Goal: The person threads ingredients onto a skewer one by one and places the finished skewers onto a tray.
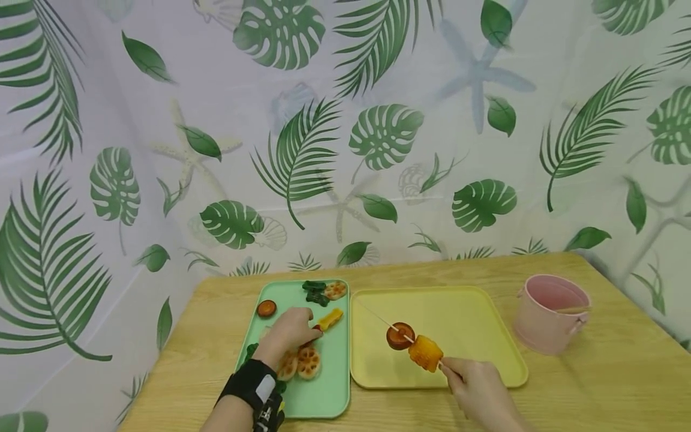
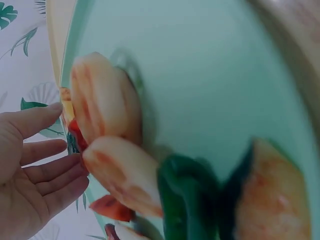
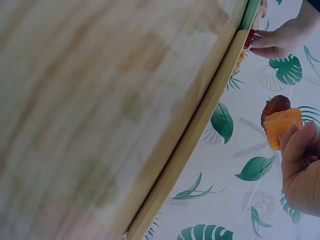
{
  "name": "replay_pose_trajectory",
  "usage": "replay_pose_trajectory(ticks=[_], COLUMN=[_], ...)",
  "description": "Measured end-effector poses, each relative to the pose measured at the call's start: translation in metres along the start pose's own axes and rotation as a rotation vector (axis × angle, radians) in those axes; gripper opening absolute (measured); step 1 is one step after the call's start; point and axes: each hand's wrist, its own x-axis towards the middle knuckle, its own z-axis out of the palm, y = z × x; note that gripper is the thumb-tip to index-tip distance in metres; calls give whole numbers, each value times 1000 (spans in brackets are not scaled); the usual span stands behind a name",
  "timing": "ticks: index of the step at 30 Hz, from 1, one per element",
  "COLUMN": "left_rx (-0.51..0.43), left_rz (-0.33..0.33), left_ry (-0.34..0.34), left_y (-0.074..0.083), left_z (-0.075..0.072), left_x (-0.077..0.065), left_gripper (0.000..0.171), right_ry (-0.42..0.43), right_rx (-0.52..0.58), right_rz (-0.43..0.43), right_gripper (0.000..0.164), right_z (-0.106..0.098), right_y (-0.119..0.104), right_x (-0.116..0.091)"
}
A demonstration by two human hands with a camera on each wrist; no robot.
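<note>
My right hand [image 1: 477,384] grips the lower end of a thin skewer above the yellow tray [image 1: 432,378]. Threaded on it are a corn piece [image 1: 426,353], close to the fingers, and a round brown mushroom-like piece [image 1: 400,336] farther up; the bare tip points up and left. Over the green tray [image 1: 329,405], my left hand [image 1: 288,333] reaches down with thumb and fingers apart. Its fingertips are by a dark red piece [image 2: 76,135], partly hidden. Lotus root slices [image 1: 309,363] lie beside that hand, and a yellow piece [image 1: 330,319] lies beyond its fingertips.
Another round brown piece [image 1: 267,308], dark green leafy pieces [image 1: 315,293] and a further lotus slice [image 1: 336,290] lie toward the green tray's far end. At the right stands a pink bucket [image 1: 545,336] with a handle. A leaf-print cloth [image 1: 410,240] hangs behind the wooden table [image 1: 610,372].
</note>
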Motion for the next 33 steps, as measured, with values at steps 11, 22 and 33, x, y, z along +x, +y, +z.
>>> replay_pose_trajectory(ticks=[11, 22, 33], left_rx=[-29, -116, -121], left_rz=[-10, -24, 5], left_ry=[51, 126, 92], left_y=[13, 17, 50], left_z=[18, 11, -31], left_x=[20, 27, 17], left_gripper=[27, 10, 28], right_ry=[-64, -8, 93], right_rx=[11, 5, -3], right_rz=[-33, -143, -288], right_gripper=[10, 8, 20], right_z=[-1, -1, 4], right_y=[7, 12, 0], right_x=[-7, -12, -13])
